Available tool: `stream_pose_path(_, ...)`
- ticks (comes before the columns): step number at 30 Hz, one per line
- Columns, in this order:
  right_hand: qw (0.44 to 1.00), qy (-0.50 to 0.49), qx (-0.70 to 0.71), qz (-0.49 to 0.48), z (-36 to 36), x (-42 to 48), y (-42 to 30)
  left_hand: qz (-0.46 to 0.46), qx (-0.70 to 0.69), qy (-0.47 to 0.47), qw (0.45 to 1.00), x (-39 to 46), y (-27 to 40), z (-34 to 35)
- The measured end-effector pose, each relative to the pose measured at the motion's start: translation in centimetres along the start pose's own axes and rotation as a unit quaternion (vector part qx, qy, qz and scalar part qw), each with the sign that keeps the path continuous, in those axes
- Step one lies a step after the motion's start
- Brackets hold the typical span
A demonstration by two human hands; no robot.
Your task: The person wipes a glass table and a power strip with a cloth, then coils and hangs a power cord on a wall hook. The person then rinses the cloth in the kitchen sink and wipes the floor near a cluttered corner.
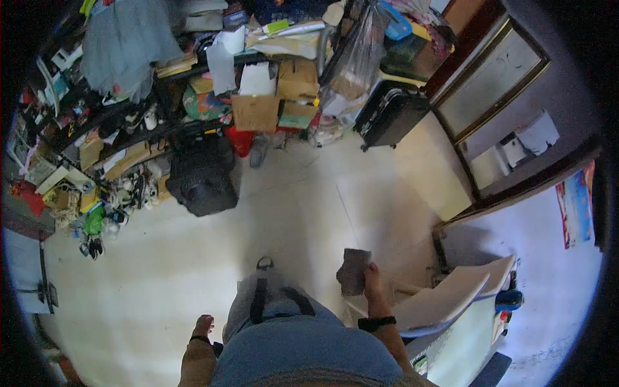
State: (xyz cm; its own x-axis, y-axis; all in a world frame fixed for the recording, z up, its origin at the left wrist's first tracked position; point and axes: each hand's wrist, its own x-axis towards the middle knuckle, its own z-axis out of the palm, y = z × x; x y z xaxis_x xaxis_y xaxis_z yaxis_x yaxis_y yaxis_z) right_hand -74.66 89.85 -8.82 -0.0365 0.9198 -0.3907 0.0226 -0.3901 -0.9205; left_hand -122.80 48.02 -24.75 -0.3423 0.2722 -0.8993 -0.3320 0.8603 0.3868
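Observation:
My right hand (373,280) grips the edge of a flat, dark grey-brown piece (354,272), perhaps folded cloth or card, held over the floor right of my legs. A dark band circles that wrist. At the lower left hangs my left hand (203,326), with nothing seen in it; its fingers are curled and partly hidden, so their exact pose is unclear. A dark band is on this wrist too. Below my blue top, one sandal or shoe tip (264,262) shows on the pale floor (159,271).
Ahead, a black bag (203,174) lies near crowded shelves with cardboard boxes (255,112). A black suitcase (394,113) stands by a doorway (454,213). White curved chairs (435,305) and a table (464,334) are close at my right. Shoes (133,188) line the left.

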Motion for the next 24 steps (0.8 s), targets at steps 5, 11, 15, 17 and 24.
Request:
stream_pose_path(5, 0.982, -0.088, 0.164, 0.033, -3.6, 7.8, -2.9, 0.082, 0.146, -0.061, 0.984, 10.8, 11.6, -0.7)
stream_pose_path(11, 0.979, -0.054, 0.192, 0.041, 2.6, 14.4, -12.5, 0.569, 0.358, 0.29, 0.681, 19.5, 31.4, -0.6)
stream_pose_path(15, 0.974, -0.058, 0.198, 0.096, -2.8, 24.0, -10.7, 0.381, 0.093, 0.163, 0.905, 15.0, 44.1, 6.8)
stream_pose_path(17, 0.993, -0.063, 0.031, 0.089, -1.3, 29.0, -13.5, 0.375, 0.101, 0.188, 0.902, 14.2, 44.9, 8.8)
stream_pose_path(24, 0.683, -0.246, -0.656, -0.205, 0.6, 47.2, -18.5, 0.133, 0.308, 0.257, 0.906, 10.2, 24.5, 23.6)
